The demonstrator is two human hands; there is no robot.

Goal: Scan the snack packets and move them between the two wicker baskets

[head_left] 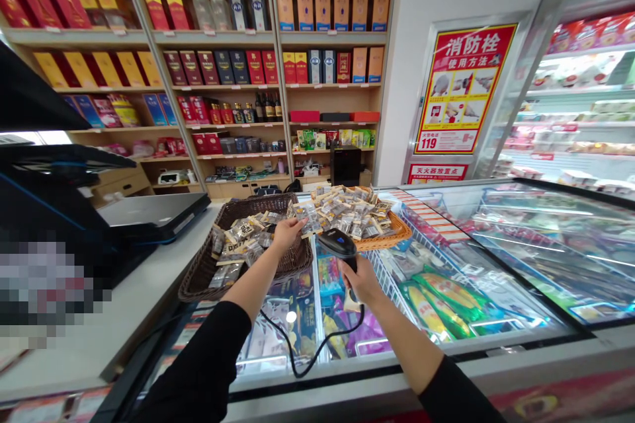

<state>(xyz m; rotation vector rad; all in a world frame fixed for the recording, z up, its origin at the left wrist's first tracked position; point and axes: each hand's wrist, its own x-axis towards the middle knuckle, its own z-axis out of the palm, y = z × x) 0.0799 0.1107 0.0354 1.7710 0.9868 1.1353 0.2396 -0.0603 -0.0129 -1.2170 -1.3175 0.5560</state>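
Reaching in from seven o'clock, the left arm is stretched forward, back of the hand showing; the left hand has thumb and fingers nearly closed, pinching a small packet at its one o'clock. From five o'clock, the right hand wraps a scanner by its handle, nose toward ten. The dark basket sits at eight o'clock from the left hand, the orange basket at three.

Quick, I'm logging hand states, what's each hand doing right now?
Left hand: closed, pinching a small packet.
Right hand: closed, holding a corded handheld scanner by its handle.
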